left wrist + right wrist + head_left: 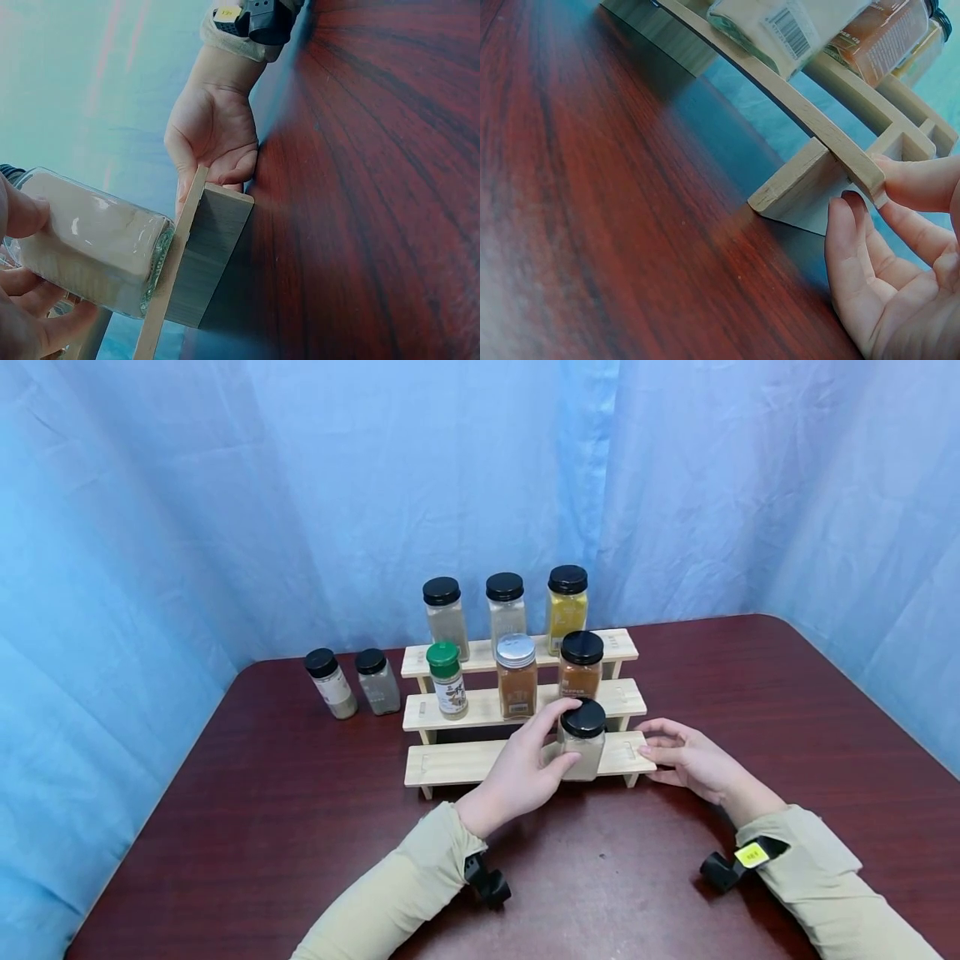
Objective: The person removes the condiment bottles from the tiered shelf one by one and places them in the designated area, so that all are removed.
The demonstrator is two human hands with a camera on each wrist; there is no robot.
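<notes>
My left hand (527, 767) grips a square glass spice jar (583, 752) of pale powder with a black lid. The jar stands upright at the right of the lowest step of a wooden three-step rack (457, 766). In the left wrist view the base of the jar (90, 232) meets the board. My right hand (693, 760) pinches the right end of that lowest step. Seen from the right wrist, the thumb lies at the board's corner (866, 176), with the other fingers beside and below it.
On the middle step stand a green-capped shaker (450, 685), a silver-lidded jar (517, 681) and a black-lidded pepper jar (582, 668). Three black-lidded jars, one yellow (567, 610), line the top step. Two more jars (378, 685) sit left of the rack. Blue curtains (450, 468) surround the table.
</notes>
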